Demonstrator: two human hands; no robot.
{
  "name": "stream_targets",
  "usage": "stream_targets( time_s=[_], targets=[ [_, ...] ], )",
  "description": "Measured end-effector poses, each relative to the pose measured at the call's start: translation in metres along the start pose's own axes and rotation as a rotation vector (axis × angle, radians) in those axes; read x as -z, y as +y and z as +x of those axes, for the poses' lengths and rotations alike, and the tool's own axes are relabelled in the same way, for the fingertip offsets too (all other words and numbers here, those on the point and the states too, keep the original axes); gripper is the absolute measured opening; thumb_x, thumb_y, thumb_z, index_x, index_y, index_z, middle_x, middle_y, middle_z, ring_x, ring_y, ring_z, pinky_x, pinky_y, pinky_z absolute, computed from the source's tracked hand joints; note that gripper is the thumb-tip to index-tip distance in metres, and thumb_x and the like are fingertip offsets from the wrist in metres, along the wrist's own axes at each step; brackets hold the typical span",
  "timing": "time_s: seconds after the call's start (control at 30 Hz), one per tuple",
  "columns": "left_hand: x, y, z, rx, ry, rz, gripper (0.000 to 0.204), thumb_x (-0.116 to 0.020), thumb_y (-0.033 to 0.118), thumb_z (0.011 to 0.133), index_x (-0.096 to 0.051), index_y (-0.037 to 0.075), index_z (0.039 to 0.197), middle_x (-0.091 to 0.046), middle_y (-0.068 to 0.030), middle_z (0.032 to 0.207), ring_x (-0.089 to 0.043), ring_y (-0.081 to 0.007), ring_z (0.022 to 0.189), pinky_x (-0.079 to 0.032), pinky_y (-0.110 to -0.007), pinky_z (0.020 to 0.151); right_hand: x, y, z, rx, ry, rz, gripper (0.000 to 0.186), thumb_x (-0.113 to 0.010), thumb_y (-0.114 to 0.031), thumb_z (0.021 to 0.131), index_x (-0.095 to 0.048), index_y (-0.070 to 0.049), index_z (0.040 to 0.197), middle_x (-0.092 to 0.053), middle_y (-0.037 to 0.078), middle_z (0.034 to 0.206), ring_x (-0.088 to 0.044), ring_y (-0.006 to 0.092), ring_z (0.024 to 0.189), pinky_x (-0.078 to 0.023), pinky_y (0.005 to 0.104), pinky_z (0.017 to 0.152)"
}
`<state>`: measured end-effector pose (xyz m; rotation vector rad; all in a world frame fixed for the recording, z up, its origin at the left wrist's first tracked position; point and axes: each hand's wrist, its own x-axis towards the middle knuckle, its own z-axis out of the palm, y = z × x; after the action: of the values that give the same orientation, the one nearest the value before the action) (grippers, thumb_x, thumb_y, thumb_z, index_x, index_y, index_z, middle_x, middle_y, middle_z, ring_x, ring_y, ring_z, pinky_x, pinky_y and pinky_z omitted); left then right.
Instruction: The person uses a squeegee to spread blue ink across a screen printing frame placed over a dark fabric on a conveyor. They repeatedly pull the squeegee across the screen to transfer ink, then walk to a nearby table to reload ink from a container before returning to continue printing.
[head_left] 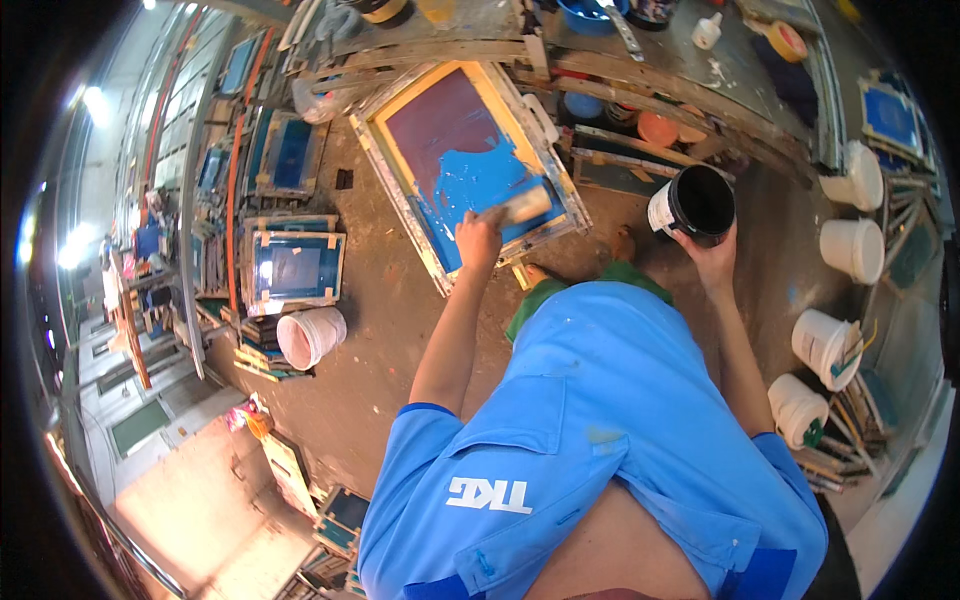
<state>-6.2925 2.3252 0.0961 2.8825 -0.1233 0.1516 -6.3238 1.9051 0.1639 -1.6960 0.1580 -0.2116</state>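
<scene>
My left hand (478, 242) is closed around a light-coloured squeegee (526, 205), which rests low on a screen printing frame (552, 165). Blue ink (472, 178) spreads unevenly over the lower part of the mesh; the upper part shows dark purple. Yellow tape lines the inside of the wooden frame, which leans against a workbench. To the right, my right hand (712, 260) grips a black tub (708, 203) with a white label, tilted so its dark mouth faces up toward me. What is inside the tub is too dark to make out.
A workbench (450, 45) runs across the far side, bearing a blue bowl (590, 18) and a white bottle (707, 32). Several white buckets (852, 250) line the right. More screens (296, 268) and a pinkish-white bucket (310, 338) stand at left on the brown floor.
</scene>
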Motion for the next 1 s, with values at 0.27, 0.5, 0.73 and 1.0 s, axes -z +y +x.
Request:
stream_targets(
  time_s=[0.27,0.5,0.73,1.0],
  targets=[
    [0.041,-0.072,-0.047,0.443,-0.257,-0.153,0.039,-0.07,0.017,0.078,-0.075,0.025,0.116,-0.075,-0.0133,0.102,-0.07,-0.0371,0.08,-0.055,-0.045,0.072,-0.02,-0.005,0.013,0.049,-0.015,-0.044,0.081,-0.089,-0.007,0.077,-0.042,-0.001,0.143,-0.057,0.012,0.137,-0.06,0.0215,0.122,-0.047,0.0357,0.106],
    [0.037,-0.082,-0.047,0.74,0.015,-0.317,0.037,-0.073,0.018,0.076,-0.075,0.006,0.112,-0.075,-0.0137,0.085,-0.072,-0.0253,0.077,-0.054,-0.038,0.072,-0.018,-0.023,0.024,0.198,-0.056,-0.196,0.092,-0.093,-0.014,0.071,-0.04,-0.003,0.145,-0.053,0.014,0.138,-0.055,0.0245,0.127,-0.045,0.0395,0.107],
    [-0.043,-0.008,0.007,0.764,0.199,-0.907,0.031,-0.076,0.013,0.077,-0.074,-0.002,0.104,-0.074,-0.0075,0.082,-0.063,-0.0105,0.072,-0.05,-0.031,0.067,-0.03,-0.045,0.043,0.315,-0.246,-0.301,0.099,-0.094,-0.019,0.067,-0.038,-0.005,0.148,-0.048,0.016,0.142,-0.048,0.0314,0.134,-0.039,0.0437,0.112],
    [-0.072,0.045,0.029,0.653,0.219,-1.16,0.026,-0.074,0.006,0.079,-0.074,-0.003,0.103,-0.071,-0.003,0.08,-0.059,-0.0082,0.071,-0.049,-0.029,0.065,-0.066,-0.06,0.068,0.397,-0.511,-0.395,0.102,-0.093,-0.024,0.067,-0.037,-0.006,0.151,-0.047,0.017,0.148,-0.047,0.0348,0.138,-0.041,0.0448,0.113]
  ],
)
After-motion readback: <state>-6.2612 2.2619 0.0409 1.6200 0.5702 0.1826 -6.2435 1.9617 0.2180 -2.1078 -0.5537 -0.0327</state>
